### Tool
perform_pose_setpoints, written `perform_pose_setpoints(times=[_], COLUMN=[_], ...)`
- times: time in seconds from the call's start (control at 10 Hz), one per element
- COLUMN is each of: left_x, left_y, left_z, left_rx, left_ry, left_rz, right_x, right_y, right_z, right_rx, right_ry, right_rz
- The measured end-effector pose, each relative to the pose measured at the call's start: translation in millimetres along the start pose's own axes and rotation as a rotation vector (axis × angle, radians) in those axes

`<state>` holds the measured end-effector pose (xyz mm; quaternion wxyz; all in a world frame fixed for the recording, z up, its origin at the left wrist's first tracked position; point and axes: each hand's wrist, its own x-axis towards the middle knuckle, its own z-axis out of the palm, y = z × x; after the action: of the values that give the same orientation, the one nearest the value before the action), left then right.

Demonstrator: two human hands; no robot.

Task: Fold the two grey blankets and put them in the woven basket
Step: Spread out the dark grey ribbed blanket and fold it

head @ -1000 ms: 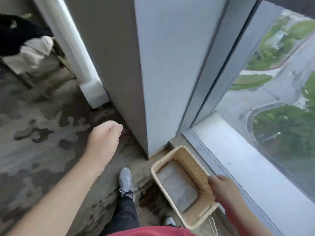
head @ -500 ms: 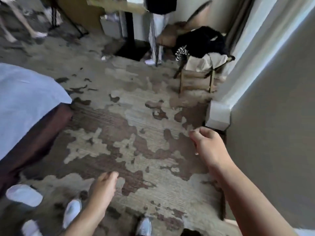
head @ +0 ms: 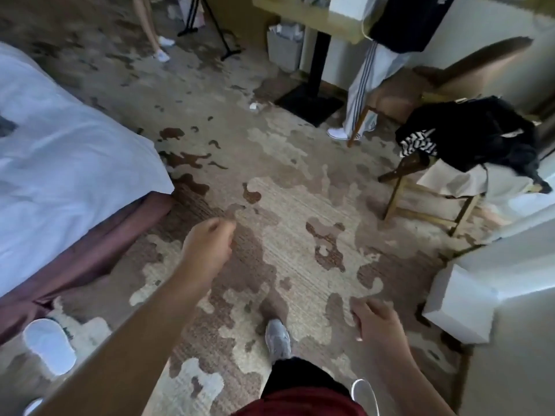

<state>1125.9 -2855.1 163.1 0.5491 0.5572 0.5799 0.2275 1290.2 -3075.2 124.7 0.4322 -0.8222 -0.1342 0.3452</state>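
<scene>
— So, from the head view, what are the hands doing?

— The left hand (head: 207, 247) reaches out over the patterned carpet (head: 300, 205) with its fingers loosely curled and nothing in them. The right hand (head: 377, 322) is lower and closer to the body, just as slack and holding nothing. The two are well apart.

— And the grey blankets and the woven basket?

— I cannot tell where they are from this view. A dark grey patch (head: 6, 126) shows on the bed (head: 60, 151) at the left edge of the view, but too little of it shows to say what it is.

— What lies around the person?

— The bed is on the left, with a white sheet over a maroon skirt (head: 90, 250). A white slipper (head: 49, 346) lies on the carpet near its corner. A grey sneaker (head: 277, 340) is planted between the two arms. To the right, a wooden chair (head: 426, 205) has a black garment (head: 468, 136) heaped on it. Farther back, a black table pedestal (head: 318, 55) stands beside a waste bin (head: 283, 49). Another person's striped trouser leg (head: 363, 91) is next to that pedestal.
</scene>
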Motion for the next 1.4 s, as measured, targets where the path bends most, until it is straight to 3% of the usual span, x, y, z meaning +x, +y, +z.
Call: perform_pose_setpoints(times=[0.2,0.3,0.5,0.6,0.7,0.9,1.0,1.2,1.4], left_x=[78,101,199,288,403,611,699,830,857], left_y=[19,3,-24,-6,48,229,278,262,209], left_z=[-45,-73,-101,-98,-92,-114,-138,-213,-318], left_rx=[-0.011,-0.057,-0.216,-0.253,-0.176,-0.155,-0.146,-0.152,-0.345], left_ry=[0.217,0.337,0.451,0.39,0.263,0.157,0.166,0.33,0.712], left_rz=[-0.113,-0.251,-0.432,-0.447,-0.352,-0.023,0.035,-0.083,-0.495], right_x=[144,184,271,327,395,507,547,657,697], right_y=[-187,-276,-367,-390,-417,-474,-491,-591,-753], right_z=[93,154,264,292,298,301,333,493,731], right_rx=[-0.116,-0.115,-0.154,-0.192,-0.281,-0.179,-0.196,-0.353,-0.588], right_ry=[-0.339,-0.485,-0.629,-0.599,-0.488,-0.212,-0.22,-0.452,-0.882], right_rz=[-0.237,-0.381,-0.429,-0.367,-0.28,-0.136,-0.051,-0.085,-0.355])
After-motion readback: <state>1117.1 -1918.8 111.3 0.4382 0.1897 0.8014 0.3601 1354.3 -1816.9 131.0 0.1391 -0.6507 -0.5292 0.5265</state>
